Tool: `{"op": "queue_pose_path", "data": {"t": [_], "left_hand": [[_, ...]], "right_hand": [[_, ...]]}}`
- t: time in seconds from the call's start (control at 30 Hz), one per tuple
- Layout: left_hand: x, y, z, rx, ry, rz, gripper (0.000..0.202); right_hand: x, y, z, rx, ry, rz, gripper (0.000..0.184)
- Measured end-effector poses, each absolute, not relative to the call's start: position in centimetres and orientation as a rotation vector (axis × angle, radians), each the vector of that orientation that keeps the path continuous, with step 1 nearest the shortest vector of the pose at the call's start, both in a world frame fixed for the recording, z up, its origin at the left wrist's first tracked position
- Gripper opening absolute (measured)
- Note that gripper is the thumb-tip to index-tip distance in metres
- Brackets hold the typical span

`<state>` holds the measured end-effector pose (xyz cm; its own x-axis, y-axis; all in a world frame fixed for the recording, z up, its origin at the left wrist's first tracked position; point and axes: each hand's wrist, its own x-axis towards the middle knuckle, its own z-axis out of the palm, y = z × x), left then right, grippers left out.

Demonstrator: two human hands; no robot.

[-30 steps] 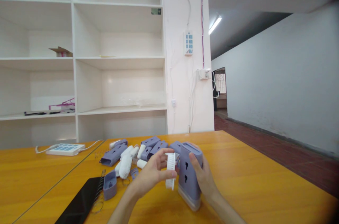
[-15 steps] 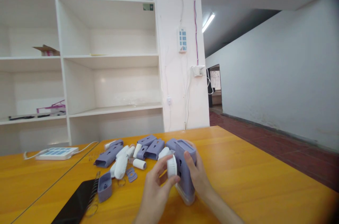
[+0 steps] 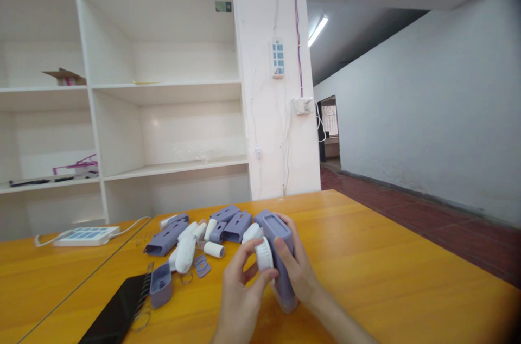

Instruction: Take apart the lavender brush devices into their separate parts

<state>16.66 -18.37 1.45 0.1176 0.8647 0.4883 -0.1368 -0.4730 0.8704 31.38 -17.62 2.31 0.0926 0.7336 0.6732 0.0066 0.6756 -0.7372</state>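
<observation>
Between the fingertips and thumb of my left hand (image 3: 244, 292) is a white round piece (image 3: 264, 255) with fine ridges around its edge. My right hand (image 3: 303, 273) is wrapped around a purple plastic housing (image 3: 272, 223), thumb on the near face and fingers behind. The housing leans to the left, and its lower end looks clear. The white piece is right against the housing's left side; whether it is fixed there I cannot tell. Just behind them, partly hidden, is another white rounded part (image 3: 251, 233).
Left of my hands lie several purple housings (image 3: 166, 238), white rounded parts (image 3: 186, 253), a white cylinder (image 3: 214, 249) and a flat purple piece (image 3: 202, 266). Nearer are an open purple cup (image 3: 161, 285), a coiled spring (image 3: 145, 285) and a black tablet-like slab (image 3: 118, 311). A white power strip (image 3: 87, 236) lies farther left.
The purple housing has tipped left, its top closer to the white round piece. Slots that showed on its side are now hidden. Both hands keep their holds.
</observation>
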Motion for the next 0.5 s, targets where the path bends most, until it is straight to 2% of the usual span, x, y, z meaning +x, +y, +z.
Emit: {"op": "queue_pose_path", "data": {"t": [0.5], "left_hand": [[16.02,-18.66,2.26,1.664,0.817,1.434,0.043]], "right_hand": [[31.23,-17.45,2.23,-0.687,-1.416,0.578,0.046]]}}
